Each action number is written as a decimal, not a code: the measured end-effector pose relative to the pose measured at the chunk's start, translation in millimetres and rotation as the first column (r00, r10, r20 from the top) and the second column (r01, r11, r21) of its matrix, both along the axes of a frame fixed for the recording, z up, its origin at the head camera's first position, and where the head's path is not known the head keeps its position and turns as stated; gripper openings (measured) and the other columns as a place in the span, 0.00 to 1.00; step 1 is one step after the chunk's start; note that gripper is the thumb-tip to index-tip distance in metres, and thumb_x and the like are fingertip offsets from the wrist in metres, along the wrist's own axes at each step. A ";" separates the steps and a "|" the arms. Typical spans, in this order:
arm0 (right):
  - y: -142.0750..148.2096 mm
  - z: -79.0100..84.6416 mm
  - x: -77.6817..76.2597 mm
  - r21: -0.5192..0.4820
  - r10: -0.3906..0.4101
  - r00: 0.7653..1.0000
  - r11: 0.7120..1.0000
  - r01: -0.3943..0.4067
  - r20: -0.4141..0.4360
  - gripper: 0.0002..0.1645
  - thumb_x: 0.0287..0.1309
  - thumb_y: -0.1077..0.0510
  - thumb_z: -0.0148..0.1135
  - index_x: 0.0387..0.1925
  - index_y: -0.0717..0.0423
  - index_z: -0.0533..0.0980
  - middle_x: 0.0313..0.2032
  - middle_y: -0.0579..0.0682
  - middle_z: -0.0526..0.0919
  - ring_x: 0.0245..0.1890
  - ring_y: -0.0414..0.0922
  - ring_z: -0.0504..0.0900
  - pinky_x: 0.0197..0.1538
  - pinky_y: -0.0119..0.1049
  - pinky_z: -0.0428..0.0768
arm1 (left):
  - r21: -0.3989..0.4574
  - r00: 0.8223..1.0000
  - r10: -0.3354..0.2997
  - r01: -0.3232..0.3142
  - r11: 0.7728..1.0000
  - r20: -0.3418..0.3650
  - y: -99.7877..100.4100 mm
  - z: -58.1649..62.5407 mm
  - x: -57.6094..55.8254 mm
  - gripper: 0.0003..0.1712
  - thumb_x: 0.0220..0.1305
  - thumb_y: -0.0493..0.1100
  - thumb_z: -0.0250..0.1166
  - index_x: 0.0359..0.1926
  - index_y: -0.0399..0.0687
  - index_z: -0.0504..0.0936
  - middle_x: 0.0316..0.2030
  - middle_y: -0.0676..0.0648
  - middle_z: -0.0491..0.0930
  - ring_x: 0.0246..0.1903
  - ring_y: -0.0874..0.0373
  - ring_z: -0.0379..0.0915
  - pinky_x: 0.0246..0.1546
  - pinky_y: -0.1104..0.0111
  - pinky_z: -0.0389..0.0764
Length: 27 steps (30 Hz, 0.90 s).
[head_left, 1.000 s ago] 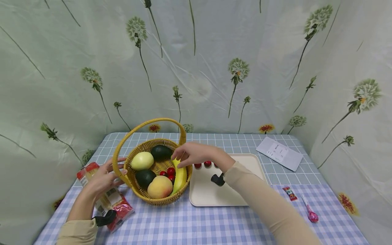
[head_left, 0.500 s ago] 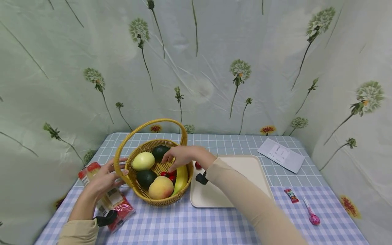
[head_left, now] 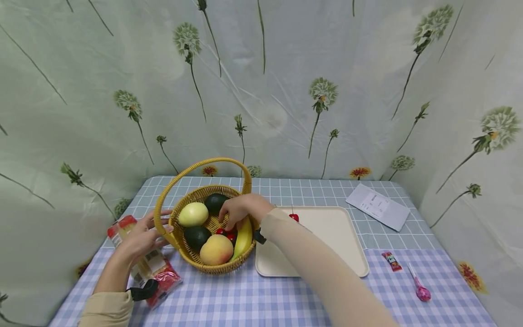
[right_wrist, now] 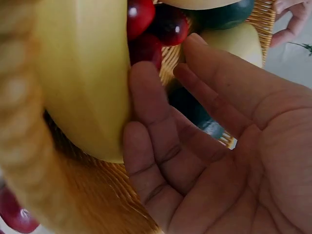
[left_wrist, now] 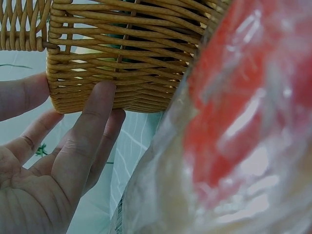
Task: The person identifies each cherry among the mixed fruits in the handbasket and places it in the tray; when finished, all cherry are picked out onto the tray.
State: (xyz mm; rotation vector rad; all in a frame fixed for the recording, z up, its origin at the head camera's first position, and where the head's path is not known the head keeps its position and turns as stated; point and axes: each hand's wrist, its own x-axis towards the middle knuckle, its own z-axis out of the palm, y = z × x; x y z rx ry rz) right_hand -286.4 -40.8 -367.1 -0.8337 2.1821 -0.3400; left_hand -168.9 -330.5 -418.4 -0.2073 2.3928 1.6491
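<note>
A yellow wicker basket (head_left: 212, 270) with a tall handle holds a banana (head_left: 244, 240), a peach (head_left: 216, 250), a pale yellow oval fruit (head_left: 193, 214), two dark green avocado-like fruits (head_left: 197, 237) and several red cherries (head_left: 221, 231). My left hand (head_left: 140, 238) touches the basket's left side, its fairly straight fingers (left_wrist: 100, 100) against the woven wall in the left wrist view. Inside the basket is my right hand (head_left: 241, 210), loosely bent beside the banana. In the right wrist view its fingertips (right_wrist: 144, 75) are right at the cherries, with a gap between thumb and fingers.
A cream tray (head_left: 327, 236) with a cherry (head_left: 294, 217) stands right of the basket, partly under the right sleeve. A red-and-clear packet (head_left: 163, 277) lies beneath the left arm. Farther right are a grey mailer (head_left: 377, 206), a small wrapped candy (head_left: 392, 261) and a pink lollipop (head_left: 422, 293).
My right hand has moved from above the banana's top end leftward and down into the basket, toward the cherries. My left hand stays at the basket's side.
</note>
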 end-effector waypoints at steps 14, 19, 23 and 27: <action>-11.5 -0.9 0.2 0.093 -0.013 1.000 0.996 0.015 -0.022 0.13 0.66 0.57 0.75 0.51 0.43 0.86 0.40 0.44 0.85 0.37 0.40 0.85 0.41 0.29 0.85 | -0.022 1.000 -0.002 0.002 1.000 -0.004 1.0 0.3 -0.6 0.42 0.80 0.45 0.63 0.84 0.42 0.53 0.77 0.23 0.59 0.69 0.31 0.73 0.61 0.45 0.86; -13.0 -1.3 0.7 0.079 -0.021 1.000 0.997 0.020 0.016 0.08 0.66 0.60 0.74 0.45 0.47 0.87 0.37 0.44 0.87 0.35 0.40 0.85 0.38 0.28 0.84 | -0.019 1.000 0.005 -0.005 1.000 -0.001 1.0 0.9 0.0 0.42 0.80 0.44 0.63 0.84 0.42 0.53 0.78 0.24 0.58 0.71 0.28 0.69 0.61 0.45 0.86; -12.5 -1.5 0.7 0.063 -0.007 1.000 0.998 0.005 0.025 0.05 0.66 0.60 0.75 0.42 0.50 0.87 0.35 0.44 0.87 0.34 0.40 0.85 0.37 0.28 0.84 | -0.016 1.000 0.003 -0.003 1.000 0.001 1.4 2.0 0.6 0.42 0.80 0.44 0.63 0.84 0.42 0.52 0.78 0.24 0.58 0.73 0.26 0.66 0.62 0.44 0.86; -11.2 -1.2 0.6 0.044 0.012 1.000 0.999 -0.012 0.016 0.04 0.66 0.57 0.75 0.40 0.49 0.86 0.34 0.43 0.85 0.34 0.41 0.86 0.39 0.30 0.85 | -0.014 1.000 0.003 -0.003 1.000 0.004 1.5 2.6 1.0 0.42 0.80 0.44 0.63 0.84 0.42 0.52 0.78 0.24 0.58 0.73 0.27 0.67 0.62 0.45 0.86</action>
